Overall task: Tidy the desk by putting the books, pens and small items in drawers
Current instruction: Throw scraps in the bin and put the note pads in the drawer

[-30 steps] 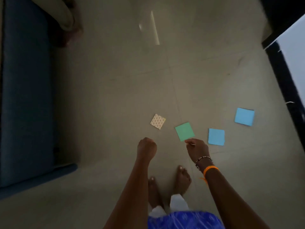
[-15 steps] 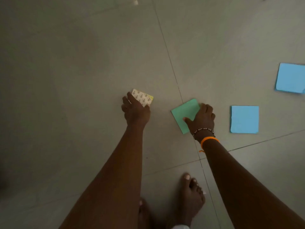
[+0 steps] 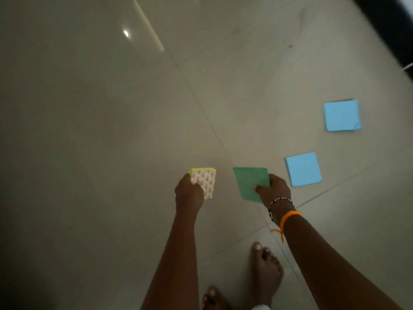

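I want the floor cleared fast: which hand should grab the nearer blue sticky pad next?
Probably right: the right hand is beside the nearer blue pad, though it already pinches the green pad; the left hand is farther.

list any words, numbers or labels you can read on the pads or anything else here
None can be read.
Patterned pad in the left hand: a repeating dark print on its face, too blurred to tell whether it is lettering.
Green pad in the right hand: plain.
Two blue pads on the floor: plain.
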